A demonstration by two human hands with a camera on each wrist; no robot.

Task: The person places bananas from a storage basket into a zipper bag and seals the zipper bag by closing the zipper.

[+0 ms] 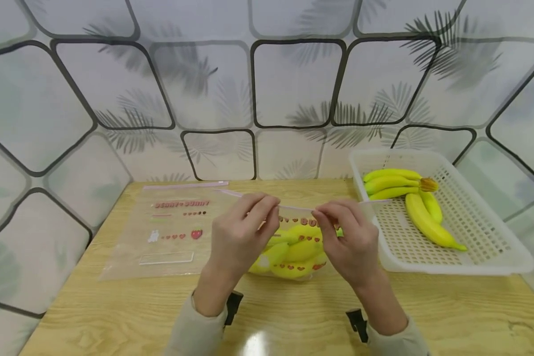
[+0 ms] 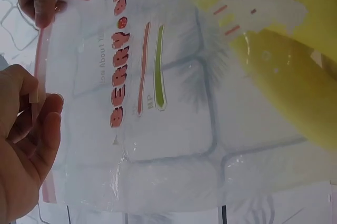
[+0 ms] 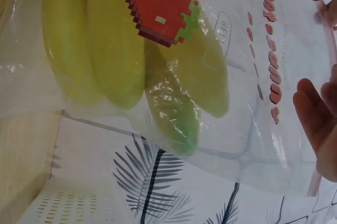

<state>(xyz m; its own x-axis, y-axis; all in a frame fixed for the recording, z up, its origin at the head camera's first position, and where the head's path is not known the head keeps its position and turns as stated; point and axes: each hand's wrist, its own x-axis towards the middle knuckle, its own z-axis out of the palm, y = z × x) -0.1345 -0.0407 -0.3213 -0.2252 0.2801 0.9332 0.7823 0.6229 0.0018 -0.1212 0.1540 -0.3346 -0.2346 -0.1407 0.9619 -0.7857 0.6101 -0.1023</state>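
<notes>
Both hands hold up a clear zip bag (image 2: 179,87) by its pink zip strip (image 2: 42,60), with yellow bananas (image 1: 293,252) inside. My left hand (image 1: 244,227) pinches the strip between thumb and fingers, left of the middle. A short way to the right, my right hand (image 1: 351,242) pinches the same strip. Red "Berry Bunny" lettering and a printed strawberry (image 3: 163,10) show on the bag. In the right wrist view the bananas hang low in the bag, their lower ends against the film.
A second, flat zip bag (image 1: 173,252) lies on the wooden table (image 1: 129,316) to the left. At right stands a white plastic basket (image 1: 485,269) with a bunch of bananas (image 1: 396,180) and loose bananas (image 1: 427,222). A patterned curtain (image 1: 293,84) rises behind the table.
</notes>
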